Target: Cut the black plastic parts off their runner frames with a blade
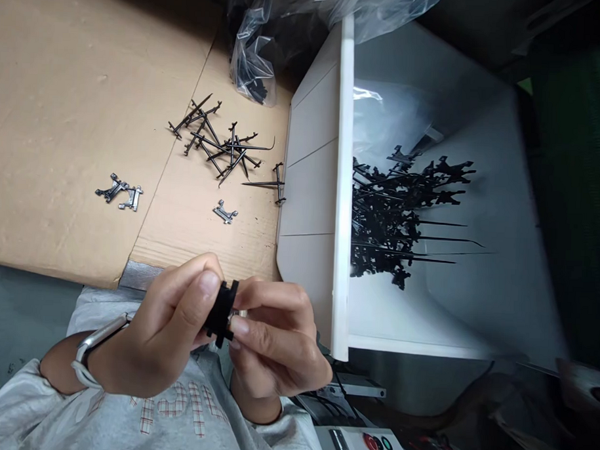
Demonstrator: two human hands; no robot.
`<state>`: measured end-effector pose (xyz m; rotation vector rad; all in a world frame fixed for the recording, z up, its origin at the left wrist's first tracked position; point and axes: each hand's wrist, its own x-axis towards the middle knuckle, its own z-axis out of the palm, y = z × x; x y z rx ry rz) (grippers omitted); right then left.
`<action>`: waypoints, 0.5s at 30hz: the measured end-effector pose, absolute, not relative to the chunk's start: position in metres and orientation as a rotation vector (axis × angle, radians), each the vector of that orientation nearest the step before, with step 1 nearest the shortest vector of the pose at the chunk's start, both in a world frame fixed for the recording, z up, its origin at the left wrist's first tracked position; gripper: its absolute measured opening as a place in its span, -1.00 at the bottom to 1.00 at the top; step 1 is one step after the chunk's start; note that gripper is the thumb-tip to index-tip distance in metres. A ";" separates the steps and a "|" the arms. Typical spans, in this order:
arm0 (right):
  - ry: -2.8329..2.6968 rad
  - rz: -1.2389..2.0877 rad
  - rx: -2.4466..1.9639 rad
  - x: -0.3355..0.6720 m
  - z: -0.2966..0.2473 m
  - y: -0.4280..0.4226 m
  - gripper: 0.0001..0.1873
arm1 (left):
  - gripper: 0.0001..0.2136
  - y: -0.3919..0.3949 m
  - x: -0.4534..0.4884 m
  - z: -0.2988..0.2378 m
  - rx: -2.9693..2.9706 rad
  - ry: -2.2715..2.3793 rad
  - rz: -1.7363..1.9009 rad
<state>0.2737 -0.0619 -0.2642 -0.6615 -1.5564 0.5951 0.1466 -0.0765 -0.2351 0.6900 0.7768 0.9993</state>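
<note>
A grey sweatshirt [175, 411] with plaid-patterned lettering is filling the bottom of the view, and a silver wristband [91, 349] is circling the left wrist. Just above it, the left hand [163, 325] and the right hand [276, 342] are meeting, holding a small black plastic part [221, 313] between them. The left thumb [202, 290] is pressing against one face of the part, while the right fingers [262, 299] are curling closed around its other side, so both hands are pinching it firmly. A glint of metal is showing just behind the part, too small to identify.

Low and to the right of the hands, a control box [356, 447] with a red button is sitting partly in view. Beyond the hands, flattened cardboard [77, 112] is covering the surface and carrying a pair of silver metal clips [119, 192], a single silver clip [225, 212] and a crossed heap of dark metal pins [224, 147]. A white bin [343, 187] is standing beside the cardboard, holding a dense pile of black needle-like parts [393, 215]. A clear plastic bag [251, 62] with dark pieces inside is lying at the far edge of the cardboard.
</note>
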 end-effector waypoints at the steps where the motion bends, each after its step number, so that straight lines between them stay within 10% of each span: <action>1: -1.553 0.606 -0.659 0.273 -0.264 -0.062 -0.78 | -0.64 -0.077 0.147 -0.236 0.690 0.786 0.998; 15: -1.547 0.618 -0.677 0.273 -0.268 -0.066 -0.78 | -0.65 -0.081 0.151 -0.236 0.775 0.806 1.049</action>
